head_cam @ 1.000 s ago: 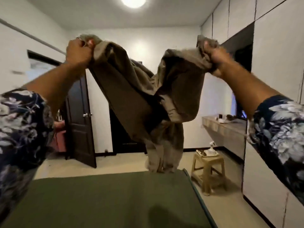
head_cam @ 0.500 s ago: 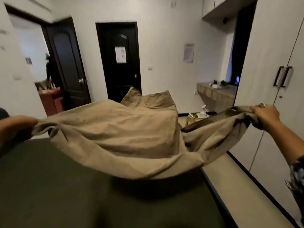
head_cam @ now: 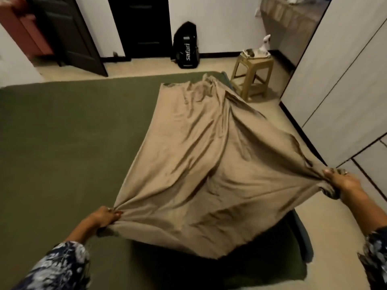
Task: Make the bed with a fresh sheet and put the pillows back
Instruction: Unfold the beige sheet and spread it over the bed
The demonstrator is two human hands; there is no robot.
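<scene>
Sheet [head_cam: 201, 164], tan, creased, half-spread

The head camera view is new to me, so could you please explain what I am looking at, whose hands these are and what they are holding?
There is no machine here. The picture comes from one wide-angle camera worn on a person's head, looking forward and down, so the arms entering from below are that person's own. The left hand and the right hand each grip a bunched part of a tan sheet, stretched between them. Its far end lies on a green bed, most of which is uncovered. Beyond the bed stand a small stool and a black backpack against the wall. White cupboard doors line the right side.
</scene>
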